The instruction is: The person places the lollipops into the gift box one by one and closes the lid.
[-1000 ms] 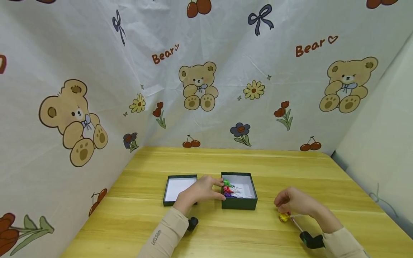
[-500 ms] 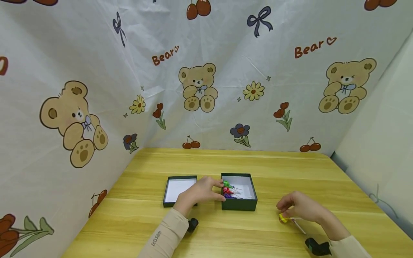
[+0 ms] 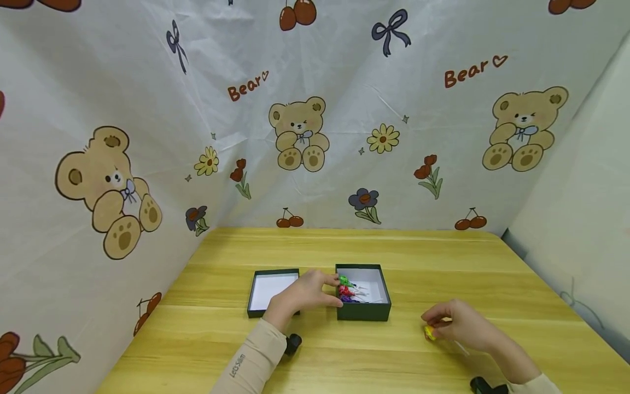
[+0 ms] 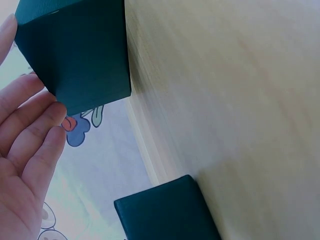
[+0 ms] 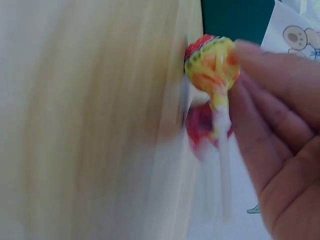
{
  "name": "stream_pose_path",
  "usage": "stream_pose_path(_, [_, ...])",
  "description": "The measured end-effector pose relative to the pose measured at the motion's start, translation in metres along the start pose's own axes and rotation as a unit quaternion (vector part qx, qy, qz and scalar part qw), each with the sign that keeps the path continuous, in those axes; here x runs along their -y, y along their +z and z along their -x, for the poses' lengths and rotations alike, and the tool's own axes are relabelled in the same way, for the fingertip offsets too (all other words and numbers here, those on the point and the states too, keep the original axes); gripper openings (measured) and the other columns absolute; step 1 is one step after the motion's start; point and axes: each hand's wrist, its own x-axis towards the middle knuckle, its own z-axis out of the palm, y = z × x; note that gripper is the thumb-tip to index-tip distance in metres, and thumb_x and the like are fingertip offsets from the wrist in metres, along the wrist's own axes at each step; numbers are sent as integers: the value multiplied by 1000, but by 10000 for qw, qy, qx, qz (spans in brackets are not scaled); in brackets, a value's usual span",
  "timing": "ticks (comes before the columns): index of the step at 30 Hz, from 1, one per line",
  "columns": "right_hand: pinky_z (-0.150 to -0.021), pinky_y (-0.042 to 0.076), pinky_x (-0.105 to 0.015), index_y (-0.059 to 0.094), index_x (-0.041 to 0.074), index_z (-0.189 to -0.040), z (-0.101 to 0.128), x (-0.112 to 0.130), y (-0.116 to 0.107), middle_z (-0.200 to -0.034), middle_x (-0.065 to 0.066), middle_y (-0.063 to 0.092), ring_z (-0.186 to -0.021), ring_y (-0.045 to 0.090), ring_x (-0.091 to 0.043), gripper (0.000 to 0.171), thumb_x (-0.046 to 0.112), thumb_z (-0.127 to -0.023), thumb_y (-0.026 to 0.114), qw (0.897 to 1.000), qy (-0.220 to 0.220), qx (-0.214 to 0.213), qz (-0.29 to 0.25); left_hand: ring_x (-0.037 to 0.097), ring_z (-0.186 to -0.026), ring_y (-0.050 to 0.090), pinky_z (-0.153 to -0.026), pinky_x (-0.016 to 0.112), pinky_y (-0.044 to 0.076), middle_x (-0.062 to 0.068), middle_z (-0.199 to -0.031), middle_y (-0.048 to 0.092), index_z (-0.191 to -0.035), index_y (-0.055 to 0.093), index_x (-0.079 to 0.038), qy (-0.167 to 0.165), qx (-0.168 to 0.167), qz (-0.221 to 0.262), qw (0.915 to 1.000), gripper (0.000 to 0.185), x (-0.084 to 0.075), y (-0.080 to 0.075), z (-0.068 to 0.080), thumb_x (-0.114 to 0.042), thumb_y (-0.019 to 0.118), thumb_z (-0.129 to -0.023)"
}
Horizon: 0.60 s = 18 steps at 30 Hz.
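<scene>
A dark green open box (image 3: 364,313) sits mid-table with green, red and purple lollipops (image 3: 346,290) inside. My left hand (image 3: 325,289) rests against its left wall, thumb at the front corner and fingers at the rim; in the left wrist view the straight fingers (image 4: 27,125) lie along the box (image 4: 75,55). To the right, my right hand (image 3: 434,326) pinches a yellow lollipop (image 3: 430,332) just above the wood. In the right wrist view the yellow lollipop (image 5: 212,62) and its white stick (image 5: 222,165) lie against the fingers (image 5: 280,100), with a blurred red shape behind it.
The box's lid (image 3: 272,290) lies upside down left of my left hand, also seen in the wrist view as a green lid (image 4: 165,215). The yellow wooden table (image 3: 344,246) is enclosed by bear-print cloth (image 3: 295,137) at back and left, and a plain wall at right.
My right hand has slid a little nearer and closed over the yellow lollipop's stick. The left hand and the box have stayed in place.
</scene>
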Motion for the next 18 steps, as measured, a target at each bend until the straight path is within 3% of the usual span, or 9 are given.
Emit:
stream_pose_path(5, [-74, 56, -20, 71, -10, -110, 2, 0, 3, -109, -23, 71, -90, 67, -6, 29, 3, -84, 77, 9995, -51, -62, 290, 25, -139, 50, -109, 39, 47, 4, -146, 57, -129, 69, -9, -13, -9, 9, 10000, 53, -1, 0, 1, -36, 81, -85])
stream_pose_path(11, [-72, 56, -19, 69, -12, -110, 2, -4, 3, -108, -23, 71, -88, 64, 1, 29, 4, -86, 74, 9999, 131, -3, -26, 26, -140, 49, -110, 40, 47, 5, -147, 56, -129, 69, -9, -27, 7, 69, 10000, 52, -1, 0, 2, -35, 81, -85])
stream_pose_path(18, [-68, 56, -22, 71, -9, -107, 0, -8, 1, -101, -16, 71, -82, 65, -2, 26, 6, -87, 75, 9996, 281, -22, -91, 27, -141, 48, -110, 41, 47, 5, -147, 56, -129, 69, -9, 3, -17, 27, 10000, 52, -2, -1, 2, -35, 80, -85])
